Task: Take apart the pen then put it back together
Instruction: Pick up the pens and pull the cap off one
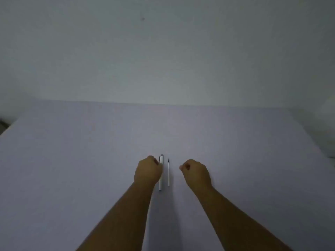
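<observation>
The white pen barrel (160, 180), with a dark clip near its far end, lies lengthwise on the pale table (72, 160). My left hand (147, 172) is curled against its left side, thumb and fingertips on the barrel. Just right of the barrel lies the thin white refill (168, 173), parallel to it and with its dark tip pointing away from me; nothing touches it. My right hand (196, 172) hovers to the right of the refill, clear of it, fingers closed into a loose fist with nothing visible in them.
A plain grey wall rises behind the table's far edge (163, 104). The table's left corner (10, 125) and right edge (311, 134) are in view. A pale blurred object (329, 113) sits at the far right.
</observation>
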Available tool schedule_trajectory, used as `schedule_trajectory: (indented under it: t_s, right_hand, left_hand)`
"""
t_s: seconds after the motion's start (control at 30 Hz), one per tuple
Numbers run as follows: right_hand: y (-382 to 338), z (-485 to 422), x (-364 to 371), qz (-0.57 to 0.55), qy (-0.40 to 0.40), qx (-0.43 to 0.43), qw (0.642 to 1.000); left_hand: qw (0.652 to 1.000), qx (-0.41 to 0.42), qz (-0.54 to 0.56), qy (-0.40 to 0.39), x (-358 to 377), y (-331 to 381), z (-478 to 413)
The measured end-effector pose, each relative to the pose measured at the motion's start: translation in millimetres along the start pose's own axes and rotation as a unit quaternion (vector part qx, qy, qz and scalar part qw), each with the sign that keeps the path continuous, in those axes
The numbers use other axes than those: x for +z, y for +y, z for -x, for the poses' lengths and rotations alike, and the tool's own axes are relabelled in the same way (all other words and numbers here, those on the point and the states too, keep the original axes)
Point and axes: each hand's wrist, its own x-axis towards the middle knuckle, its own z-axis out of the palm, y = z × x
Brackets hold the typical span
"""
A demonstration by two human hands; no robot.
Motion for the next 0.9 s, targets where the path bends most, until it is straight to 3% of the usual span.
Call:
schedule_trajectory:
  t_s: [0.27,0.4,0.5,0.63,0.83,0.9]
  right_hand:
    - [3,-8,24,-0.011,-0.012,0.007,1.0]
    - [-3,-11,28,-0.047,-0.02,0.002,0.999]
    - [-20,-13,27,-0.145,-0.044,0.029,0.988]
    - [-42,-21,21,-0.242,-0.066,0.077,0.965]
    - [-42,-39,14,-0.292,-0.007,0.174,0.94]
    - [-33,-46,9,-0.265,-0.004,0.182,0.947]
  left_hand:
    - [0.998,-0.051,0.006,-0.032,30,-22,-8]
    - [0.995,-0.037,0.089,-0.024,22,-26,-8]
    - [0.987,-0.003,0.157,-0.028,15,-21,1]
    - [0.98,0.048,0.182,-0.068,13,-12,18]
    - [0.971,0.024,0.167,-0.17,4,-10,19]
    - [0.965,0.004,0.178,-0.191,5,-16,21]
